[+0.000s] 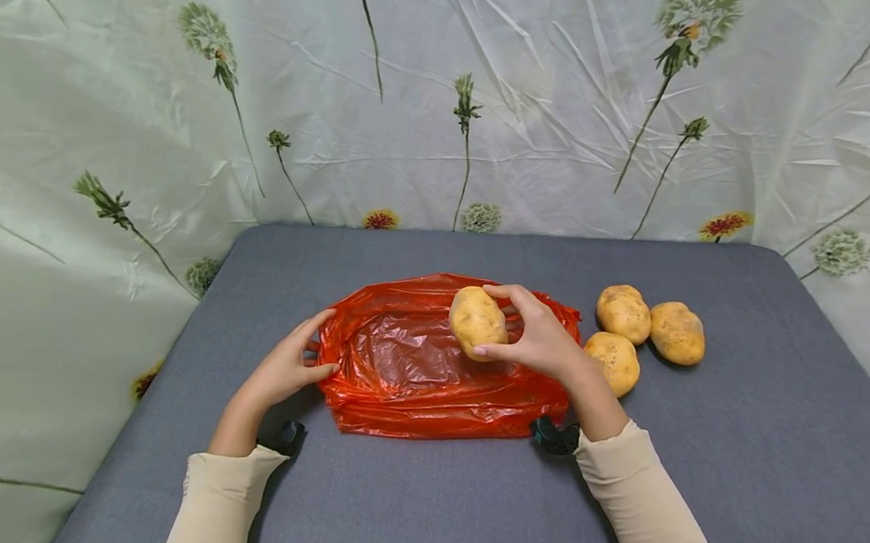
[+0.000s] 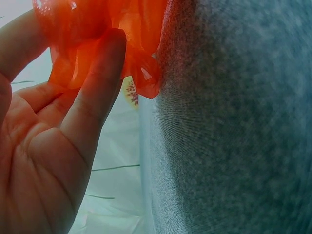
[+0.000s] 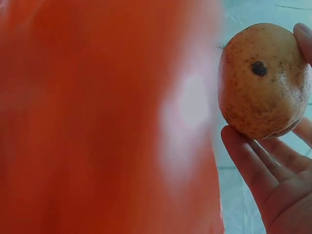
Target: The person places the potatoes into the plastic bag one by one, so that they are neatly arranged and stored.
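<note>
A red plastic bag (image 1: 411,411) lies spread on the table with its mouth opened upward. Its left rim is held by my left hand (image 1: 287,370), fingers and thumb on either side of the plastic; the left wrist view shows the thin red film (image 2: 78,63) between the digits. Over the right part of the bag's mouth, my right hand (image 1: 539,336) grips a potato (image 1: 477,322) between thumb and fingers. That potato (image 3: 263,83) has a dark spot, seen in the right wrist view, where the blurred red plastic (image 3: 97,117) fills the left side.
Three more potatoes sit together right of the bag: one at the back (image 1: 623,314), one farther right (image 1: 677,333), one nearer (image 1: 613,363), partly behind the right forearm. A grey cloth covers the table (image 1: 406,502). Behind it hangs a pale flowered curtain (image 1: 382,152).
</note>
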`<state>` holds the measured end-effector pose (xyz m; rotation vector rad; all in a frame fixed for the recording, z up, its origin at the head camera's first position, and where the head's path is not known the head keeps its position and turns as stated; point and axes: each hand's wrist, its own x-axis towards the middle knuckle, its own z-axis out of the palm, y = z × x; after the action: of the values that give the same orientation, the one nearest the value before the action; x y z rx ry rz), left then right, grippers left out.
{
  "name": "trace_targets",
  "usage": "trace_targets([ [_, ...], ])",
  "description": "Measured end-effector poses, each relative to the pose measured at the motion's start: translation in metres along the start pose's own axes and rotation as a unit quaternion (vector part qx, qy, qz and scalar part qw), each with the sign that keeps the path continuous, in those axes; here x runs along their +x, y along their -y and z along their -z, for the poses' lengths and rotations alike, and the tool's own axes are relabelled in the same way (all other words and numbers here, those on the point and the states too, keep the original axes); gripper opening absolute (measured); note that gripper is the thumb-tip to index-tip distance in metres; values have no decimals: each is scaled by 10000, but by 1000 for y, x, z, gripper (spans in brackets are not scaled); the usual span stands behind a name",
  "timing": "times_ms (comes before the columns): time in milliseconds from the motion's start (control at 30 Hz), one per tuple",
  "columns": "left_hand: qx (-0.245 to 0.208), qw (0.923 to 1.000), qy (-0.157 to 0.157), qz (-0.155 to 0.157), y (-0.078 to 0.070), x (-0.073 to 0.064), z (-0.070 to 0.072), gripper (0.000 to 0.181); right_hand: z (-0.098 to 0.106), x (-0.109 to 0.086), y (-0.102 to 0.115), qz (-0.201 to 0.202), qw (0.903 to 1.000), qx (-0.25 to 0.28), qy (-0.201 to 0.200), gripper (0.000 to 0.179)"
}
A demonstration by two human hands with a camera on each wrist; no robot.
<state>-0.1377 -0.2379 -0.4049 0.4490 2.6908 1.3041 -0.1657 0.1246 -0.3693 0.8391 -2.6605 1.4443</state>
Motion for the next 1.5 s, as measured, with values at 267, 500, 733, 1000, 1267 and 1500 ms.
trace_targets([
  [267,71,10000,-35,51,-24,-6,2,76,-31,15,8,15,9970,757,134,73],
  [500,123,9999,6,36,-40,-8,5,72,-56,29,11,-80,9951,931,311,72],
  [733,30,10000,-30,39,-2,-1,-1,79,-77,39,15,-312,9932,907,662,73],
  [1000,2,10000,4,-78,0,1,-1,78,-100,51,20,-379,9891,989,1024,71],
  [1267,24,10000,54,-4,-2,0,0,78,-117,55,21,-439,9905,644,1135,71],
  [1500,-7,10000,88,-1,-31,-5,3,74,-125,56,20,-439,9894,577,1257,72],
])
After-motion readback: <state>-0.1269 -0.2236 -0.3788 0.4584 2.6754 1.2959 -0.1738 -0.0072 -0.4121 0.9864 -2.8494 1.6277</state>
